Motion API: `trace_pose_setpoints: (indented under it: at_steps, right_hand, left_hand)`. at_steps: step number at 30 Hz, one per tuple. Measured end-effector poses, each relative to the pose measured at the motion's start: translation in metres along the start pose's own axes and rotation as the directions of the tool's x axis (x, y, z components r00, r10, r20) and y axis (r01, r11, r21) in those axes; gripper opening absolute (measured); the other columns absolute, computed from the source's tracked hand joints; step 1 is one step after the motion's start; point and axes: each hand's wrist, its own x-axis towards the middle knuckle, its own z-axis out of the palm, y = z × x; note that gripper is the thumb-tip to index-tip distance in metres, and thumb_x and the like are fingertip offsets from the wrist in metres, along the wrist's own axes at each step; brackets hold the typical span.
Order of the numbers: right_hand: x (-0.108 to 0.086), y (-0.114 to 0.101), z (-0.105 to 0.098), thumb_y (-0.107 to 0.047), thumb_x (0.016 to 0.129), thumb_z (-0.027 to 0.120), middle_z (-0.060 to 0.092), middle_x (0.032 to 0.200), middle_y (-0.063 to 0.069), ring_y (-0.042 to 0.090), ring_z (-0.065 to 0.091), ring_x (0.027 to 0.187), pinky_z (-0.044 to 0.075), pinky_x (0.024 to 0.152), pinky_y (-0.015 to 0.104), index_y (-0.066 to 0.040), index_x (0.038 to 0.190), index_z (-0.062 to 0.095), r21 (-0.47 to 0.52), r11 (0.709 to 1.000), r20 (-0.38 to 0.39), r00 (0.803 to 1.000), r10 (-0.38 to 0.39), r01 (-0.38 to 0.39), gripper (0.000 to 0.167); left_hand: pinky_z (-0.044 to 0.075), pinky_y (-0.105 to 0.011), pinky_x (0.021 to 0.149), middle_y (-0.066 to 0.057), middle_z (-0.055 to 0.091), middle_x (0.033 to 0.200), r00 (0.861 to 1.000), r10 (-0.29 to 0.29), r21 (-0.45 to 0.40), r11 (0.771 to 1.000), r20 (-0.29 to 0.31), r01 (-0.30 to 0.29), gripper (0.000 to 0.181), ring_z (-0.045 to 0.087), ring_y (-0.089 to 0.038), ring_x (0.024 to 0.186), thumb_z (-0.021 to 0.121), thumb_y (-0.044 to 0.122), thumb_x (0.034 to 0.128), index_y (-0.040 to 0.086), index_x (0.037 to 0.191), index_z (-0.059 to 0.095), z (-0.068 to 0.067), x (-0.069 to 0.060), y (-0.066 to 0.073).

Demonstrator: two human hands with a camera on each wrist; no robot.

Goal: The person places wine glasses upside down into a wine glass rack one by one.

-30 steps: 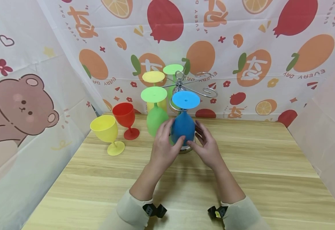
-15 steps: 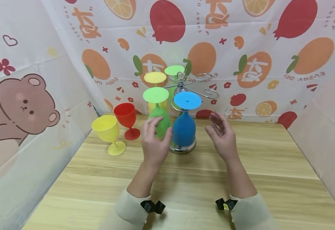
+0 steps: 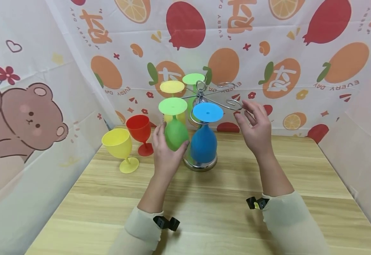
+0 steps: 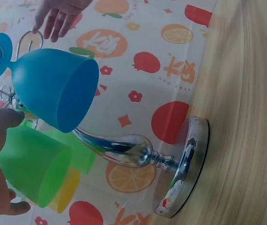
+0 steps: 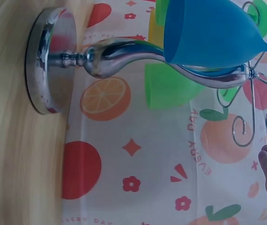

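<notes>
Four cups hang upside down, feet uppermost, from the wire arms of a chrome rack (image 4: 124,149) standing on the wood-grain tabletop (image 3: 204,216). Blue cup (image 3: 204,143): at the front, apart from both hands; wrist views show its bowl well above the rack's round base. Near green cup (image 3: 176,131): just left of blue, with the hung yellow cup (image 3: 172,86) and far green cup (image 3: 193,78) behind. Left hand (image 3: 167,156): spread wide about the near green cup, fingers at its left side, thumb toward its right; firm contact cannot be told. Right hand (image 3: 257,132): raised right of the rack, holding nothing, fingers loosely bent and parted from the thumb; fingertips beside the scrolled end of a bare arm (image 3: 216,102), touch uncertain. Further left, two cups stand upright on the tabletop: red cup (image 3: 139,129) and, nearer the person, standing yellow cup (image 3: 116,143). Fruit-print cloth (image 3: 258,24) behind; on the left, cloth with a bear (image 3: 29,117).
</notes>
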Motion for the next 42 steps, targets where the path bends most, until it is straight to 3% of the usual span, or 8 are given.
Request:
trace_pose_setpoints:
  at_steps: [7, 20, 27, 31, 34, 38, 42]
  right_hand:
    - [0.006, -0.008, 0.001, -0.004, 0.093, 0.064, 0.055, 0.134, 0.021, 0.023, 0.055, 0.127, 0.044, 0.106, 0.034, 0.006, 0.128, 0.06, 0.023, 1.0, 0.029, 0.999, 0.02, -0.021, 0.036]
    - [0.002, -0.009, 0.001, -0.003, 0.095, 0.062, 0.059, 0.132, 0.018, 0.021, 0.058, 0.123, 0.046, 0.103, 0.029, 0.007, 0.121, 0.065, 0.0, 1.0, 0.022, 1.0, -0.018, 0.018, 0.028]
    - [0.003, 0.006, 0.001, -0.001, 0.094, 0.062, 0.06, 0.131, 0.018, 0.007, 0.067, 0.102, 0.051, 0.092, 0.016, 0.008, 0.117, 0.066, 0.026, 0.998, 0.027, 0.998, -0.055, 0.054, 0.025]
    - [0.004, 0.018, 0.002, 0.0, 0.094, 0.063, 0.062, 0.129, 0.015, 0.0, 0.066, 0.097, 0.051, 0.09, 0.015, 0.007, 0.114, 0.068, 0.023, 0.997, 0.02, 0.997, -0.074, 0.074, 0.022]
    - [0.003, 0.019, 0.002, -0.001, 0.092, 0.065, 0.062, 0.128, 0.014, 0.006, 0.065, 0.106, 0.051, 0.092, 0.017, 0.006, 0.111, 0.069, 0.036, 0.996, 0.016, 0.997, -0.081, 0.08, 0.02]
    - [0.0, 0.001, 0.004, 0.002, 0.091, 0.065, 0.062, 0.125, 0.019, 0.028, 0.06, 0.118, 0.049, 0.097, 0.02, 0.01, 0.106, 0.068, 0.025, 0.996, 0.012, 0.996, -0.088, 0.087, 0.018]
    - [-0.002, -0.005, 0.006, 0.004, 0.09, 0.065, 0.061, 0.122, 0.024, 0.038, 0.059, 0.117, 0.047, 0.1, 0.022, 0.012, 0.104, 0.067, -0.004, 0.994, 0.005, 0.994, -0.106, 0.106, 0.016]
  left_hand:
    - [0.052, -0.052, 0.095, -0.008, 0.039, 0.146, 1.0, -0.011, -0.001, 1.0, 0.022, 0.011, 0.084, 0.041, -0.025, 0.131, 0.081, 0.024, 0.0815, 0.013, 0.15, 0.033, 0.0, -0.002, -0.001]
    - [0.051, -0.052, 0.097, -0.008, 0.043, 0.144, 1.0, 0.009, -0.012, 1.0, 0.02, -0.009, 0.076, 0.041, -0.025, 0.13, 0.079, 0.021, 0.0829, 0.012, 0.147, 0.039, -0.003, -0.001, -0.002]
    - [0.052, -0.052, 0.096, -0.008, 0.043, 0.143, 1.0, 0.004, -0.012, 1.0, 0.01, -0.004, 0.077, 0.041, -0.025, 0.13, 0.08, 0.02, 0.0823, 0.011, 0.147, 0.039, -0.006, -0.001, -0.003]
    - [0.052, -0.052, 0.096, -0.009, 0.043, 0.143, 1.0, 0.001, -0.014, 1.0, 0.012, -0.001, 0.076, 0.041, -0.025, 0.13, 0.079, 0.021, 0.0827, 0.011, 0.147, 0.04, -0.007, -0.001, -0.003]
    - [0.052, -0.051, 0.095, -0.008, 0.043, 0.143, 1.0, -0.006, -0.012, 1.0, 0.014, 0.007, 0.077, 0.041, -0.025, 0.13, 0.079, 0.021, 0.0829, 0.012, 0.147, 0.039, -0.008, -0.001, -0.003]
    - [0.053, -0.051, 0.093, -0.007, 0.044, 0.143, 1.0, -0.013, -0.007, 1.0, 0.013, 0.013, 0.078, 0.042, -0.025, 0.13, 0.08, 0.022, 0.0825, 0.013, 0.148, 0.038, -0.009, -0.001, -0.004]
    - [0.054, -0.051, 0.093, -0.007, 0.044, 0.143, 1.0, -0.013, -0.007, 1.0, 0.008, 0.013, 0.079, 0.042, -0.025, 0.129, 0.08, 0.022, 0.0827, 0.015, 0.149, 0.038, -0.01, 0.0, -0.005]
